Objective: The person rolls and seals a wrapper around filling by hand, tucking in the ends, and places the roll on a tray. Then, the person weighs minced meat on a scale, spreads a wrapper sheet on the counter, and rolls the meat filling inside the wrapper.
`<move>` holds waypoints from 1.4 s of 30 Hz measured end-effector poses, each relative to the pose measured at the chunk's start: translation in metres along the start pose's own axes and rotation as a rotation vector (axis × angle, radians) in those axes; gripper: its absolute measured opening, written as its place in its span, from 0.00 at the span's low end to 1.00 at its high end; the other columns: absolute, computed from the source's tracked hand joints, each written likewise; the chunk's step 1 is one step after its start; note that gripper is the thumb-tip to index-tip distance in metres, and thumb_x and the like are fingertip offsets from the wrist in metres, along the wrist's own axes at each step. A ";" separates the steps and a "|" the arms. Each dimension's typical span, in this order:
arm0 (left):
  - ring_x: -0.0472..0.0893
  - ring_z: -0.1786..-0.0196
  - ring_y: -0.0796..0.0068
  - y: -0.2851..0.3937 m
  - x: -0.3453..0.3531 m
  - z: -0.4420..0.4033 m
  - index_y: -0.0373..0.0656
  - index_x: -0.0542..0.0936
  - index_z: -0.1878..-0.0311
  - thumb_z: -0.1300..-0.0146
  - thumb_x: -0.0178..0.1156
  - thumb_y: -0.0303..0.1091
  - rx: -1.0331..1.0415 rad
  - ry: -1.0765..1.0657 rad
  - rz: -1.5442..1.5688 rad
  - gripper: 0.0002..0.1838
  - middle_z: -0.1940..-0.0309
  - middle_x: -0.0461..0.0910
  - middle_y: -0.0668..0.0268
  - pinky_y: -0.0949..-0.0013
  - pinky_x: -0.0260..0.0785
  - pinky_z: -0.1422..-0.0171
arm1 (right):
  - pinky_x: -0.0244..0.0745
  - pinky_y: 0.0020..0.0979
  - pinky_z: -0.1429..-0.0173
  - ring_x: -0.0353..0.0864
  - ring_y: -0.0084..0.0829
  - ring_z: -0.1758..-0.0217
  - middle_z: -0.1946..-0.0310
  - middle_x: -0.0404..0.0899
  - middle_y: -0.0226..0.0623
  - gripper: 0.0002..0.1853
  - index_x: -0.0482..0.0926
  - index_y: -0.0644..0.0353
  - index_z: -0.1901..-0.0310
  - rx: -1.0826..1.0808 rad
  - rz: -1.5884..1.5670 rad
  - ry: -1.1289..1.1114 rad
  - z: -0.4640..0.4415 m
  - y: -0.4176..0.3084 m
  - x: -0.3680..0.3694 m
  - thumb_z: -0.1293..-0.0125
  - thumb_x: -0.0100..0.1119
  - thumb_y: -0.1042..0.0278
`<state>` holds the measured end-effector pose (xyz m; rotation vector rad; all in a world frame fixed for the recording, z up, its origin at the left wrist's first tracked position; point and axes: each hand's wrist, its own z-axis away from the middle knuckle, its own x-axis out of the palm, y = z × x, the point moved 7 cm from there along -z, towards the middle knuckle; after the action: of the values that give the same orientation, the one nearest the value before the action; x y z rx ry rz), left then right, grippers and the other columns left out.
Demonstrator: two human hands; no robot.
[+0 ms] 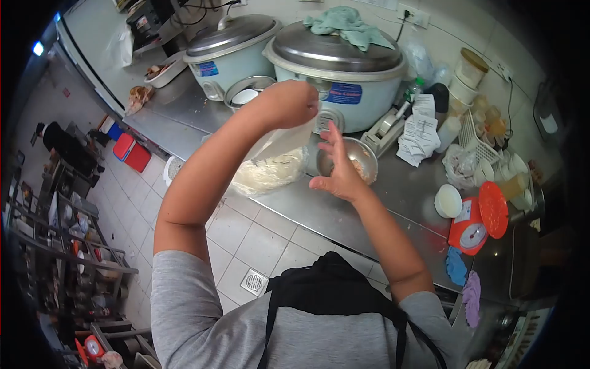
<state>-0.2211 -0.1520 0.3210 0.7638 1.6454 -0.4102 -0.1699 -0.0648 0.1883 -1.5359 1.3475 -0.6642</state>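
Note:
My left hand (287, 103) is raised and closed on the upper end of a clear plastic bag. That bag (271, 167) sags onto the counter edge with a pale, whitish content inside; I cannot tell what it is. To its right, my right hand (342, 165) is held up with its fingers spread, gripping nothing. Below and behind that hand stands a metal bowl (373, 161), partly covered by it, with some orange-pink food in it.
Two large rice cookers (344, 61) (228, 46) stand along the wall, the right one topped by a green cloth (347, 26). Paper slips (421, 138) lie beside a tape dispenser (386, 130). A red scale (472, 230) and white cup (448, 202) sit at right. Behind left is another person (64, 147).

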 end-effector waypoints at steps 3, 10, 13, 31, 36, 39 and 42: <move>0.77 0.68 0.49 0.041 0.009 -0.011 0.35 0.77 0.73 0.50 0.53 0.34 -0.059 -0.007 -0.098 0.11 0.74 0.76 0.48 0.55 0.69 0.60 | 0.51 0.44 0.34 0.51 0.48 0.34 0.37 0.45 0.57 0.72 0.29 0.61 0.33 -0.053 -0.180 0.162 0.026 -0.006 -0.002 0.68 0.68 0.31; 0.77 0.66 0.48 0.126 0.064 -0.049 0.34 0.77 0.73 0.49 0.51 0.32 -0.010 -0.058 0.040 0.10 0.73 0.77 0.47 0.55 0.68 0.59 | 0.48 0.40 0.33 0.49 0.45 0.33 0.36 0.43 0.56 0.64 0.22 0.62 0.35 -0.054 0.046 0.471 0.102 0.004 -0.051 0.55 0.69 0.54; 0.76 0.65 0.47 0.162 0.094 -0.063 0.34 0.76 0.72 0.49 0.50 0.31 0.039 -0.081 0.169 0.10 0.73 0.77 0.47 0.55 0.68 0.59 | 0.44 0.41 0.32 0.42 0.50 0.31 0.35 0.38 0.62 0.60 0.28 0.65 0.34 0.038 0.049 0.591 0.132 0.009 -0.086 0.54 0.68 0.59; 0.75 0.69 0.73 0.186 0.165 -0.105 0.36 0.74 0.65 0.42 0.55 0.32 0.068 0.040 0.658 0.08 0.74 0.76 0.60 0.71 0.67 0.62 | 0.70 0.40 0.61 0.75 0.49 0.66 0.70 0.77 0.48 0.12 0.76 0.63 0.59 0.165 0.795 0.581 0.197 -0.016 -0.282 0.40 0.51 0.64; 0.75 0.66 0.70 0.187 0.161 -0.032 0.39 0.75 0.65 0.43 0.55 0.27 0.266 0.190 0.664 0.03 0.69 0.76 0.62 0.72 0.66 0.62 | 0.68 0.41 0.65 0.73 0.45 0.69 0.74 0.72 0.41 0.06 0.75 0.60 0.70 -0.014 1.045 0.414 0.220 -0.035 -0.230 0.43 0.52 0.67; 0.75 0.59 0.63 0.160 0.226 0.024 0.44 0.77 0.67 0.50 0.57 0.23 0.348 0.127 0.560 0.06 0.66 0.75 0.64 0.66 0.65 0.54 | 0.68 0.38 0.66 0.73 0.39 0.70 0.76 0.71 0.36 0.03 0.75 0.55 0.72 -0.029 1.052 0.252 0.261 0.014 -0.171 0.48 0.55 0.68; 0.72 0.52 0.61 0.141 0.280 0.075 0.49 0.78 0.69 0.55 0.57 0.22 0.250 0.121 0.447 0.10 0.62 0.74 0.67 0.61 0.60 0.48 | 0.69 0.37 0.63 0.74 0.37 0.68 0.74 0.72 0.34 0.04 0.77 0.52 0.71 0.070 0.932 0.023 0.288 0.056 -0.112 0.50 0.57 0.68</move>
<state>-0.0894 -0.0269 0.0546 1.3324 1.4923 -0.2541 0.0282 0.1314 0.0437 -0.6935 1.8148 -0.1276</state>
